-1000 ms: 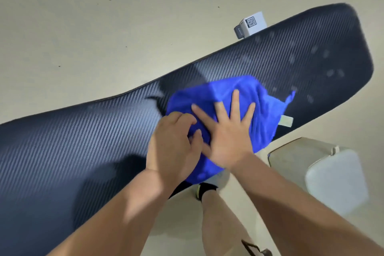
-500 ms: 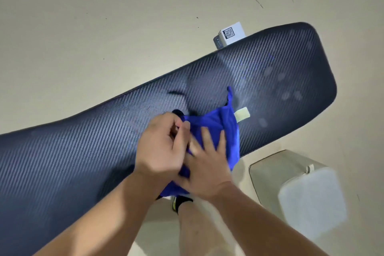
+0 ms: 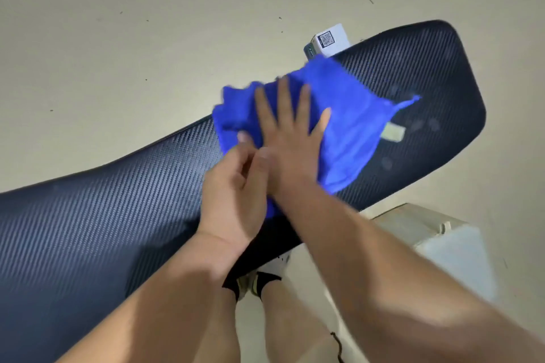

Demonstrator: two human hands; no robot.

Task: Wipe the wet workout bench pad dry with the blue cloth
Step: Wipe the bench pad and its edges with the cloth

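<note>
The dark woven-pattern bench pad [image 3: 103, 215] runs diagonally from lower left to upper right. The blue cloth [image 3: 351, 127] lies spread across its right half, reaching the pad's far edge, with a pale tag at its right side. My right hand [image 3: 289, 135] presses flat on the cloth with fingers spread. My left hand [image 3: 236, 191] sits just behind it, its fingers curled on the cloth's near-left edge. Wet spots [image 3: 424, 124] show on the pad to the right of the cloth.
A small white box with a QR code [image 3: 328, 38] sits on the floor behind the pad. A pale grey-white box [image 3: 442, 247] stands on the floor at the near right. My legs and shoes [image 3: 265, 277] are below the pad's near edge.
The cloth was bunched at the pad's near edge and is now spread out toward the far edge and the right. My right hand slid forward with it, and my left hand followed.
</note>
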